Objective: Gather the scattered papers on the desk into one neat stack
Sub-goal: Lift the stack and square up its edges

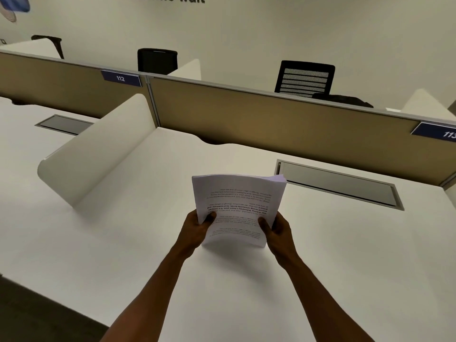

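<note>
Gripping the stack (pixel 238 208) from both sides, the left hand (pixel 197 229) and right hand (pixel 277 230) hold the papers upright over the desk (pixel 123 243) — each thumb pressed on the printed face, the other fingers hidden behind. The stack's lower edge sits at or just above the desktop; I cannot tell whether it touches. The sheets bow slightly, their top edges a little uneven at the right corner. A white divider (pixel 98 154) stands to the left, a grey cable hatch (pixel 338 185) lies far right, and a tan partition (pixel 271 124) runs behind — black chairs (pixel 304 77) beyond it.
</note>
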